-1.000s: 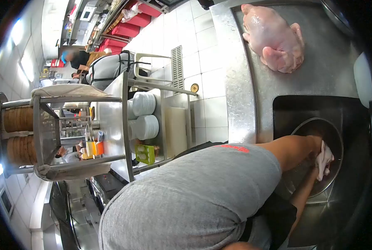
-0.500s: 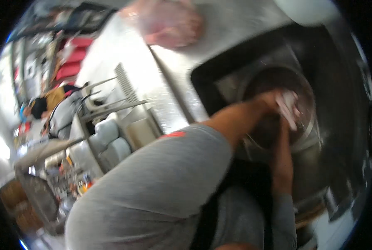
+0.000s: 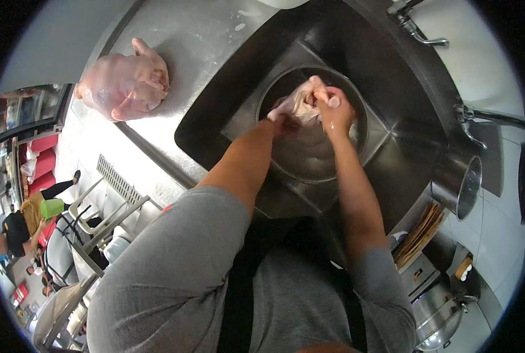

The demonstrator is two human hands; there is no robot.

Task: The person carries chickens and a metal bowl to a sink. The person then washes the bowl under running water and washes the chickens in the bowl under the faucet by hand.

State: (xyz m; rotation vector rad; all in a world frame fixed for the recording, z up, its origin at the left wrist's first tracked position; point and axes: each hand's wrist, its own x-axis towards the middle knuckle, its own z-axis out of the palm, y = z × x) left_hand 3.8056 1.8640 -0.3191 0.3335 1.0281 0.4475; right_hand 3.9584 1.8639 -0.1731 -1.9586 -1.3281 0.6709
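A raw chicken (image 3: 302,103), pale and limp, is held up at the far part of a round metal bowl (image 3: 361,138) with cloudy water in it. The bowl stands inside a deep steel sink (image 3: 227,120). My right hand (image 3: 338,115) is closed round one end of the chicken, thumb on top. On the opposite side, my left hand (image 3: 286,125) grips the bird low down, its fingers partly hidden beneath the skin and near the water. A second whole raw chicken (image 3: 124,85) lies on the steel counter left of the sink.
Taps (image 3: 421,35) are fixed along the sink's right edge. A metal pot (image 3: 459,185) and wooden boards (image 3: 418,235) stand to the right. Over to the left are a metal rack (image 3: 118,182) and a person (image 3: 24,226) farther off with a green container (image 3: 52,207).
The view has swung, bringing the taps into sight. My hands, previously close together in the bowl, are now apart with the chicken stretched between them.
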